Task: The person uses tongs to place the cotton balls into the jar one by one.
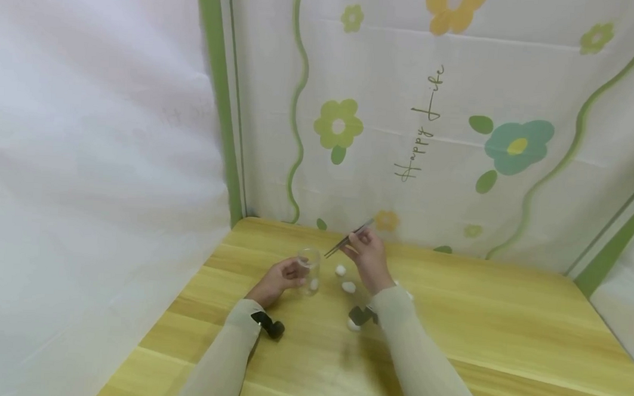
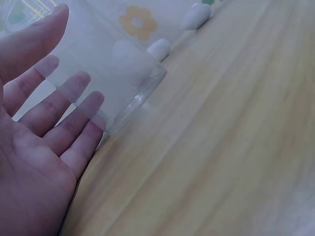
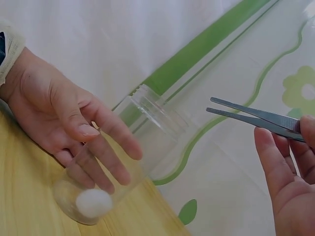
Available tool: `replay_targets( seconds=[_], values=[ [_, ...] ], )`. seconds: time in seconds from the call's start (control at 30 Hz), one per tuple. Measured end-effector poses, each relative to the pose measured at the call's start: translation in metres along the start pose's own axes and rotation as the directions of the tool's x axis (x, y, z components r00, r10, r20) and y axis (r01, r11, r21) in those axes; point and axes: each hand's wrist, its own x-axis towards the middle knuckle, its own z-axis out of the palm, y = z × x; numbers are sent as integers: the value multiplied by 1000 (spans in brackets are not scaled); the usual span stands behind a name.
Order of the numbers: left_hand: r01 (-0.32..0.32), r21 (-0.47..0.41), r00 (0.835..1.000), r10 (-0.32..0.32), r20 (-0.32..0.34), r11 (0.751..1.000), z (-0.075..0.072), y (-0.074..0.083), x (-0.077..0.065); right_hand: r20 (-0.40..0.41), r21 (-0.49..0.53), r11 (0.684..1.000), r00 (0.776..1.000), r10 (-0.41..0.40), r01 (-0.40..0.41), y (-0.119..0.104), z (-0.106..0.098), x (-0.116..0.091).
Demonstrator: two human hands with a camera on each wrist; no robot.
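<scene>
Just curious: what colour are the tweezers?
The tweezers are grey, clearest in the right wrist view.

The balls are white, tweezers grey, jar clear, tabletop yellow wood-grain, and backdrop flowered white.

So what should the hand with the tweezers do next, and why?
Maybe the right hand should lower the tweezers to a white ball on the table: the tips are apart and empty, and the left hand holds a jar with one ball inside.
</scene>
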Motion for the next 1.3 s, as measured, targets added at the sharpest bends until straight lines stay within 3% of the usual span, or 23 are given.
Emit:
replay_targets(
  seconds=[0.63,1.1,1.3],
  values=[
    [-20,20,1000,19,7,1000,2,-5,1,4,-37,999,1000,16,-16,-18,-9,-13],
    [-8,30,1000,8,2,1000,2,-2,-2,32,-84,996,999,23,-20,-17,-28,-26],
    [-6,33,1000,6,4,999,-1,-3,0,17,-119,991,998,60,-58,-17,-36,-32]
  ],
)
